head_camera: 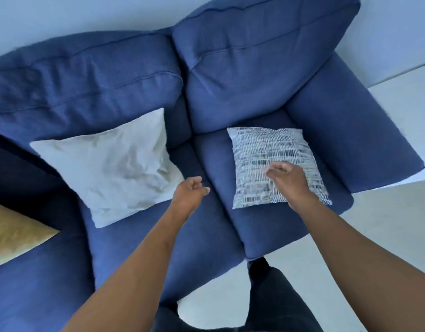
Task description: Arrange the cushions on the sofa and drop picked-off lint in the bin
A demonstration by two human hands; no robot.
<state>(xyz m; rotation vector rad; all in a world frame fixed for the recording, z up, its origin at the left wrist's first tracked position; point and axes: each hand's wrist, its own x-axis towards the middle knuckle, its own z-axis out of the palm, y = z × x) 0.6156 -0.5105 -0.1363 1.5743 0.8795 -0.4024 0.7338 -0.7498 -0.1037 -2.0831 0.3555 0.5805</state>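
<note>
- Left hand (191, 188) hovers over the blue fabric sofa (139, 236), fingers loosely curled, holding nothing.
- Right hand (287, 177), fingers half-bent and empty, hangs above the grey-and-white patterned square cushion (266, 149) lying flat on the right seat.
- Plain white crumpled cushion (110, 166) lies on the middle seat.
- Mustard-yellow cushion (12, 233) lies at far left.

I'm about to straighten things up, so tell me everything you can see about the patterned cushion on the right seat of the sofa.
The patterned cushion is square, soft-looking woven fabric, white with rows of short grey-blue dashes. It lies flat on the right seat of the blue sofa, slightly turned, its far edge near the back cushion, beside the armrest. The right hand is over its near half with fingers loosely curled; whether it touches the cushion is unclear. The left hand is clear of it.
</note>
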